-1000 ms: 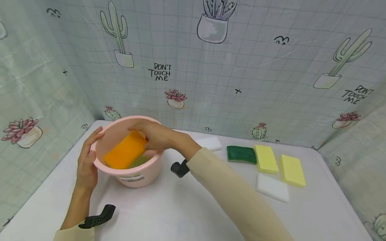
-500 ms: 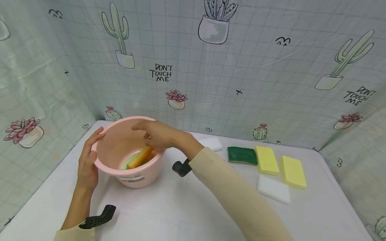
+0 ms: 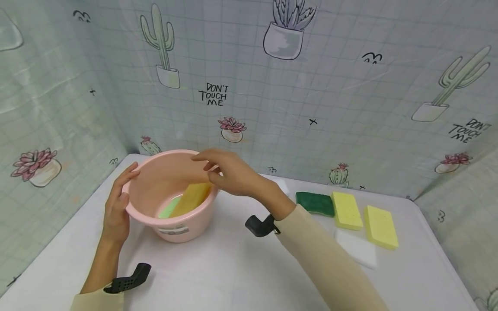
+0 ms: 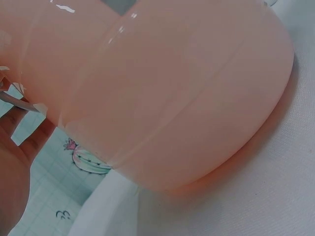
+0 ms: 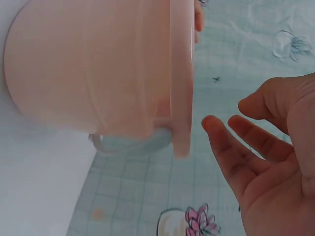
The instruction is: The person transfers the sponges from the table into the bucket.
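A pink bucket (image 3: 163, 178) with a label on its near side stands at the left of the table. My left hand (image 3: 116, 214) grips its left rim; in the left wrist view a few fingers (image 4: 37, 137) show beside the bucket's edge. Inside, a yellow-orange sponge (image 3: 189, 199) leans toward the right wall, and part of a light green piece (image 3: 170, 207) shows under it. Over the right rim hovers my right hand (image 3: 237, 175), its fingers loosely bent and holding nothing. The right wrist view has that hand (image 5: 266, 157) apart from the bucket wall.
Right of the bucket lie a dark green scouring pad (image 3: 315, 203), two yellow sponges (image 3: 346, 211) and a white sponge (image 3: 355, 248). Another white piece (image 3: 282, 185) is partly hidden behind the right forearm. A patterned curtain (image 3: 268, 95) hangs behind the table.
The right hand has let go of the orange sponge, which dropped into the bucket, and has moved up and right, out over the rim. The left hand stays on the rim.
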The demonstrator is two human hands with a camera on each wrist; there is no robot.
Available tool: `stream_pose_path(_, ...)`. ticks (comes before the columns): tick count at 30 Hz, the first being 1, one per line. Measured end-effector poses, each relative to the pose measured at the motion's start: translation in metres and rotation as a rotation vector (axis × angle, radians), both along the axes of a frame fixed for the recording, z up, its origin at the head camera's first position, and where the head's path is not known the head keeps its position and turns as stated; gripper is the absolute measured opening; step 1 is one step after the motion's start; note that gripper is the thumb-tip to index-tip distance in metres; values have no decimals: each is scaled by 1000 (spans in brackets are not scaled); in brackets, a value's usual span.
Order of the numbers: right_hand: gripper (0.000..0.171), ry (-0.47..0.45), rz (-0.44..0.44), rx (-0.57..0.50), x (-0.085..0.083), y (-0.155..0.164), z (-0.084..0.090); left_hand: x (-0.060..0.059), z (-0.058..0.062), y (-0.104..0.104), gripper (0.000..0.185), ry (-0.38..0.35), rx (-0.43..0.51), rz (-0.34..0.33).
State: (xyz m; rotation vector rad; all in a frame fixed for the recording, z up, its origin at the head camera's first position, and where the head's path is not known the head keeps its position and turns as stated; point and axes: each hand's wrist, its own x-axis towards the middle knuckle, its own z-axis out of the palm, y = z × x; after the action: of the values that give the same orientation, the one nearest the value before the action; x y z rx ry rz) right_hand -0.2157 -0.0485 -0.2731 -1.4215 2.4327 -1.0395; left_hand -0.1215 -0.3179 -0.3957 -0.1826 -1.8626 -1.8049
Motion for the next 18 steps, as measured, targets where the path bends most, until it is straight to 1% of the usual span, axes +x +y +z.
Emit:
stream_pose_path(2,46,14,-26,-65,2,12,-3,0,2,0,50,-1,-2,-5)
stream_pose_path(6,44,37,-111,-144,8,39,-12,1,4,1,49,0,-4,-11)
stream_pose_path(11,44,62,-210,-171,13,69,-25,1,4,0,49,-10,-9,-12)
stream_pose_path(18,45,86,-263,-195,16,98,-45,0,1,0,49,4,13,-6)
